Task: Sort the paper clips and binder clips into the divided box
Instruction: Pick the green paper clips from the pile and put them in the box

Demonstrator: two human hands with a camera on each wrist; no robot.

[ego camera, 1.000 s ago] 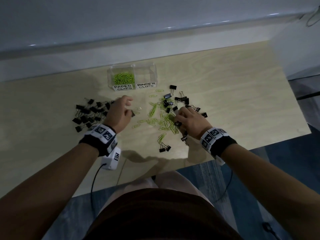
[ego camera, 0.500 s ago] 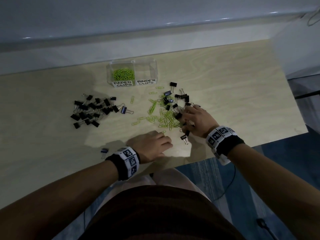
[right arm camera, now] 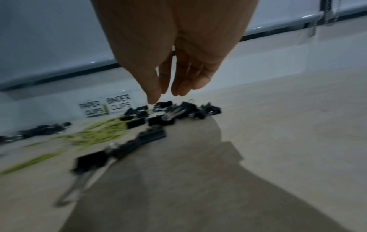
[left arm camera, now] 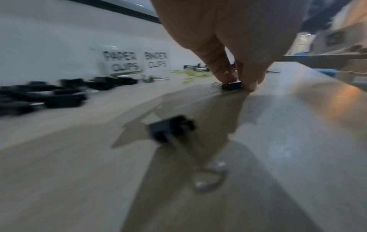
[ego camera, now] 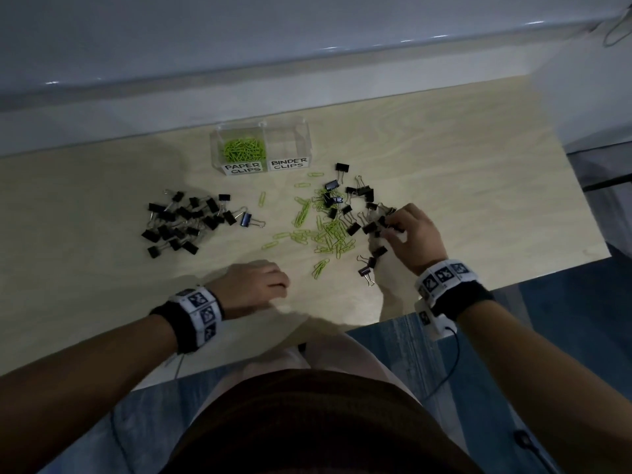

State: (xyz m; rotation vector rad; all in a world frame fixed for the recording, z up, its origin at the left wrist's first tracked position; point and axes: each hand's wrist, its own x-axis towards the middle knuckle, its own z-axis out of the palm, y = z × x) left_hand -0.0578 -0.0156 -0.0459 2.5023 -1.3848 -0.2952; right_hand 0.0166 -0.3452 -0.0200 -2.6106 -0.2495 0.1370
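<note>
Pinching binder clip [left arm camera: 232,85], left hand [left arm camera: 228,31]

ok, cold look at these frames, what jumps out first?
The bright green paper clips scattered mid-table, mixed with black binder clips under the right hand. Then the all-black pile to the left, and the divided box behind: green in PAPER CLIPS, BINDER CLIPS looks empty.

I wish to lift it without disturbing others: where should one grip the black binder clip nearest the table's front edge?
Pinch the wire handle of that binder clip that points toward the person; it lies free on bare wood. Coming from the front edge with the right hand is probably easiest.
</note>
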